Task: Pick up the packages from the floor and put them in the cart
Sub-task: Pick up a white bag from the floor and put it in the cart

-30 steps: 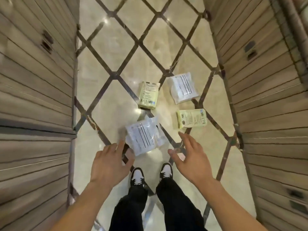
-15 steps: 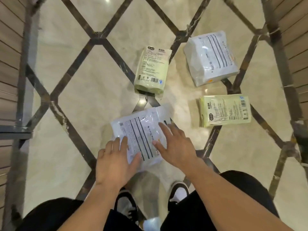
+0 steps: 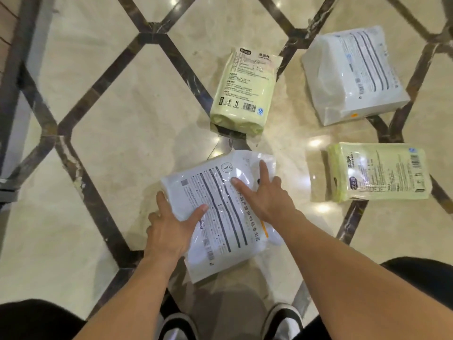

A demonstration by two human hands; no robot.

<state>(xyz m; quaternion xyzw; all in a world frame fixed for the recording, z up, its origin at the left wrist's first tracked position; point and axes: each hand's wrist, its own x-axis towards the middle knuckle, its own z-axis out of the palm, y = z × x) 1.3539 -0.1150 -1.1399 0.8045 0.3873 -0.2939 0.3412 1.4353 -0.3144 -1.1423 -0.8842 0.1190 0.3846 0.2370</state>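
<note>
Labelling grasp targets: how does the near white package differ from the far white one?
The near white package has the left hand gripping its edge and the right hand flat on top; the far white package lies untouched. The near one sits close to the shoes, the far one at upper right beyond the green package. Both are white plastic with dark stripes and print.

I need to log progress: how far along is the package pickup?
Nothing looks done yet: no cart is in view and all four packages are on the floor. In hand: the left hand and right hand are on the near white package. Left: the far white package and two green packages.
</note>
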